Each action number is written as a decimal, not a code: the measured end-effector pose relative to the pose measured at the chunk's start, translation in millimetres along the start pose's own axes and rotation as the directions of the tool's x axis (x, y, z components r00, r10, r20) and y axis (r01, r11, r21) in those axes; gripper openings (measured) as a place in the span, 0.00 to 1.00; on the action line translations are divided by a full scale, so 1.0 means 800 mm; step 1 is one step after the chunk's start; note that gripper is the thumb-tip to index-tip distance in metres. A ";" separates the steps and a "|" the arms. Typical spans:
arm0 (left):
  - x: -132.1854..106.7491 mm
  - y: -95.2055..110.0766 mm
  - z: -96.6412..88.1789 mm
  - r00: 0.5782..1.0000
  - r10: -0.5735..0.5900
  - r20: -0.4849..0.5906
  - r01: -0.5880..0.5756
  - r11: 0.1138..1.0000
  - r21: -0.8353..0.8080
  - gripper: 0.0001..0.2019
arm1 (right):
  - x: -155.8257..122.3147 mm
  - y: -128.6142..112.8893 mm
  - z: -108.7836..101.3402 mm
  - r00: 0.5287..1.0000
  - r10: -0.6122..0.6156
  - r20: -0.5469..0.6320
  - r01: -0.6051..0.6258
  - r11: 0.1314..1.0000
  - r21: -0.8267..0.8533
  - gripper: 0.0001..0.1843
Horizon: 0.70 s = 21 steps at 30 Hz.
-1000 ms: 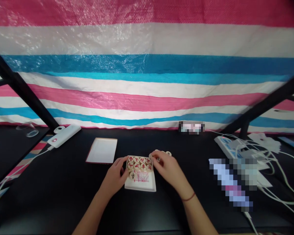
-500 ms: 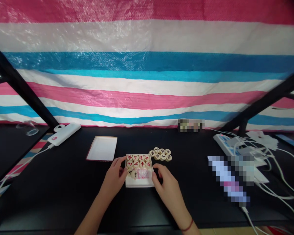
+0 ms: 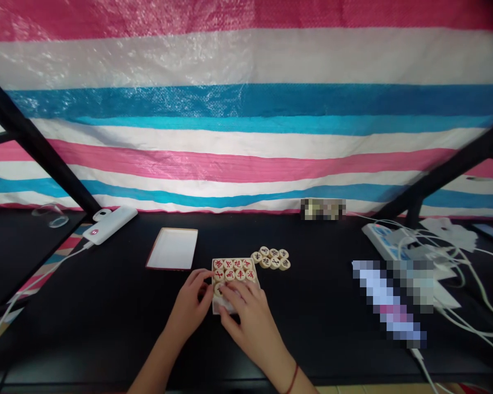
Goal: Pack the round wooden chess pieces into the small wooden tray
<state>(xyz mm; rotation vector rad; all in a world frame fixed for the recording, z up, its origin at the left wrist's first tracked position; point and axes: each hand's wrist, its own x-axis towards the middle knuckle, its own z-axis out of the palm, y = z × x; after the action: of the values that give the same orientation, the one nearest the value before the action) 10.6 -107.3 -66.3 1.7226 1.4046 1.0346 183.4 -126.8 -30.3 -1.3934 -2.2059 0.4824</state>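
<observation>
Both grips are loose, with neither hand closed on a piece: the left hand (image 3: 189,306) curls against the left edge of a white tray (image 3: 213,306), and the right hand (image 3: 246,323) spreads over its lower half. Round, pale wooden xiangqi pieces (image 3: 235,270) with red characters pack the tray, with a second cluster of wooden pieces (image 3: 270,258) just beyond on the black tabletop (image 3: 106,306).

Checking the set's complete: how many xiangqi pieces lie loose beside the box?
7, in a tight cluster on the black table, just right of the white box; none seem hidden.
</observation>
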 end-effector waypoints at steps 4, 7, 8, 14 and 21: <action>-0.005 0.006 0.003 0.998 0.068 0.001 -0.068 0.989 0.128 0.13 | -0.013 0.028 0.002 0.961 0.181 -0.207 -0.171 0.983 0.067 0.15; -0.006 0.007 0.008 0.995 0.104 -0.006 -0.101 0.972 0.212 0.14 | -0.023 0.049 0.007 0.923 0.290 -0.254 -0.261 0.955 0.139 0.14; -0.006 0.006 0.011 0.993 0.116 -0.017 -0.109 0.968 0.228 0.15 | -0.023 0.054 0.008 0.923 0.296 -0.246 -0.263 0.951 0.161 0.13; 0.001 -0.004 0.028 0.980 0.160 -0.120 -0.119 0.948 0.295 0.20 | -0.008 0.060 0.016 0.930 0.280 -0.236 -0.234 0.950 0.208 0.15; -0.002 -0.001 0.038 0.975 0.139 -0.172 -0.081 0.947 0.310 0.19 | 0.024 0.082 -0.028 0.940 0.215 -0.265 -0.177 0.971 0.160 0.14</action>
<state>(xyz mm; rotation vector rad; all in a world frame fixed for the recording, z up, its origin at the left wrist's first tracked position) 36.8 -109.6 -81.1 1.9829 1.6754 1.1166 237.8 -81.1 -42.9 -1.5152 -1.7860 0.4606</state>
